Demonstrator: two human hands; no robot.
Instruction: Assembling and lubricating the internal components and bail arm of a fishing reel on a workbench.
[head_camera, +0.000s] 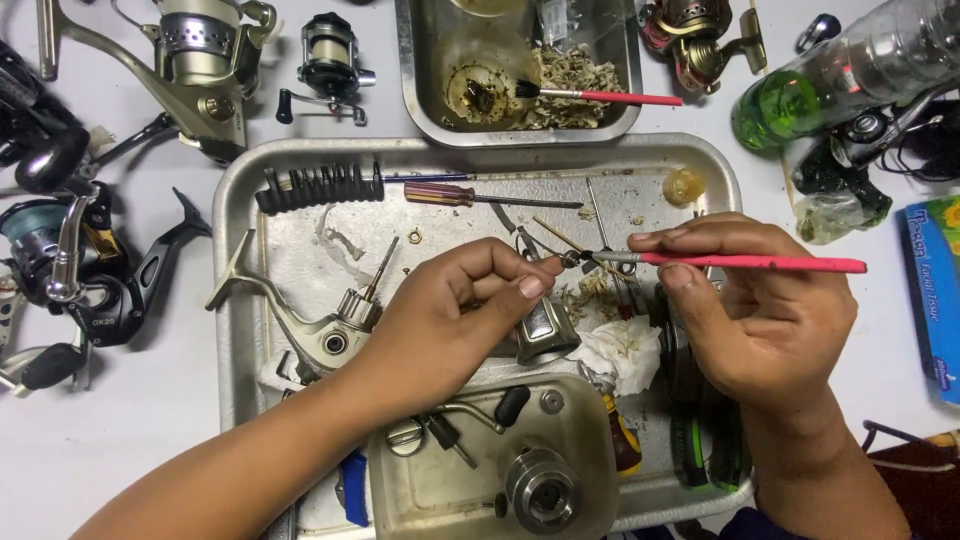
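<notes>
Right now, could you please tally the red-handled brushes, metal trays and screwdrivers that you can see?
Red-handled brushes: 2, one in the right hand at, one at.
Metal trays: 3.
Screwdrivers: 2.
Total: 7.

Two hands (450, 310); two red brushes (750, 262), three metal trays (240, 300), one green bottle (790, 105), one screwdriver (440, 194)

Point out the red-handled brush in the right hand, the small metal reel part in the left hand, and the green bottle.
red-handled brush (750, 262), head view, middle of its red handle.
metal reel part (545, 335), head view, its shiny side below the fingertips.
green bottle (775, 108), head view, its green base end.
</notes>
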